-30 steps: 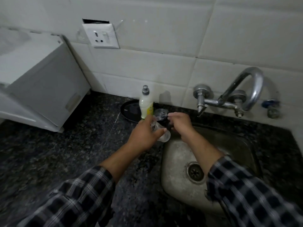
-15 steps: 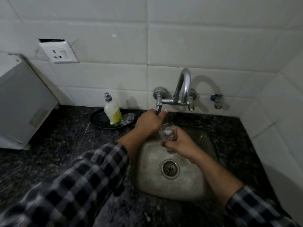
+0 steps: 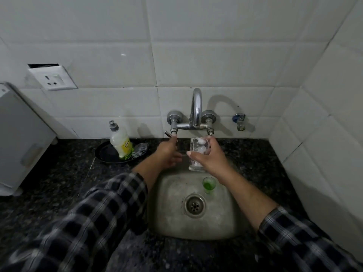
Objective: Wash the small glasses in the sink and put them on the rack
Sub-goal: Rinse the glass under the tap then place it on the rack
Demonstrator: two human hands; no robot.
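My right hand (image 3: pixel 211 160) grips a small clear glass (image 3: pixel 197 154) with white suds inside, held upright under the tap spout (image 3: pixel 197 107) over the back of the steel sink (image 3: pixel 170 203). My left hand (image 3: pixel 169 154) reaches up to the tap's left handle (image 3: pixel 170 134), fingertips touching its lever. A second small glass, green (image 3: pixel 208 184), stands upright in the sink basin just right of the drain (image 3: pixel 194 205). No rack is in view.
A dish soap bottle (image 3: pixel 120 143) and a crumpled scrubber (image 3: pixel 140 149) sit on a black plate (image 3: pixel 106 154) left of the sink. A white appliance (image 3: pixel 17 138) stands at far left on the dark granite counter (image 3: pixel 59 183). Tiled walls close in behind and right.
The soapy glass passed from my left hand to my right and moved from beside the plate to under the spout. My left hand went to the tap handle.
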